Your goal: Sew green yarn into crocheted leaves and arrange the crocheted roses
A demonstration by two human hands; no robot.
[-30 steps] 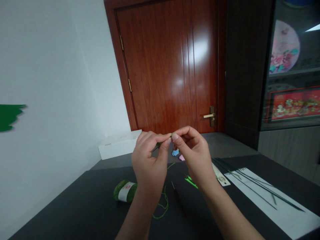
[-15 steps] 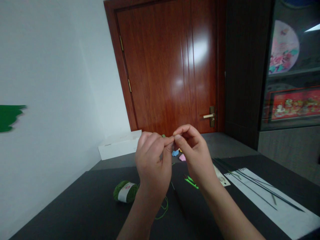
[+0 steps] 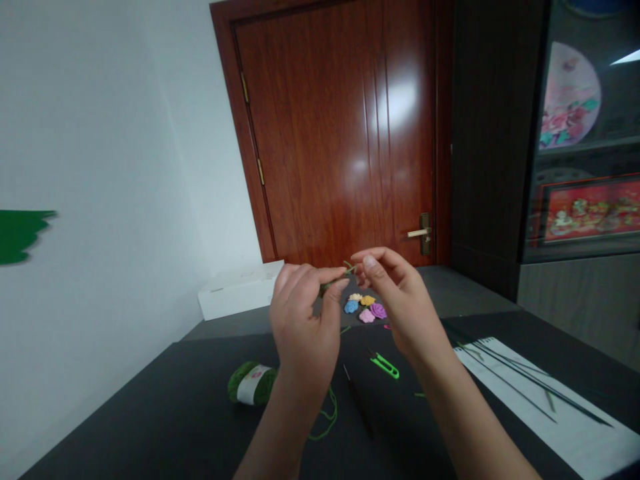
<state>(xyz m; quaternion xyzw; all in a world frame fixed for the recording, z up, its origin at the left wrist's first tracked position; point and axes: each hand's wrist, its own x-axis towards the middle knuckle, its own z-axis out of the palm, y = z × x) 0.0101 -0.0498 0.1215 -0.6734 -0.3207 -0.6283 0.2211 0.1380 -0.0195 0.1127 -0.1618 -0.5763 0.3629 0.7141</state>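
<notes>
My left hand (image 3: pixel 304 319) is raised above the dark table (image 3: pixel 165 413), its thumb and forefinger pinching a small green yarn piece (image 3: pixel 336 281). A thin strand of green yarn (image 3: pixel 325 413) trails from it down to the table. My right hand (image 3: pixel 400 300) is held just to the right, fingers curled, its fingertips at the short green yarn end (image 3: pixel 349 268) that sticks out from the left hand's pinch. A ball of green yarn (image 3: pixel 251 383) with a white label lies on the table below the left hand.
A dark crochet hook (image 3: pixel 356 399) and green thread snips (image 3: pixel 384 364) lie between my forearms. Several small coloured crochet flowers (image 3: pixel 365 308) sit further back. Long green stems (image 3: pixel 520 377) rest on white paper (image 3: pixel 570 427) at right. A white box (image 3: pixel 240 291) and a wooden door (image 3: pixel 345 133) stand behind.
My right hand has shifted slightly right and away from the left, uncovering the crochet flowers and the snips. The left hand keeps its pinch on the green piece.
</notes>
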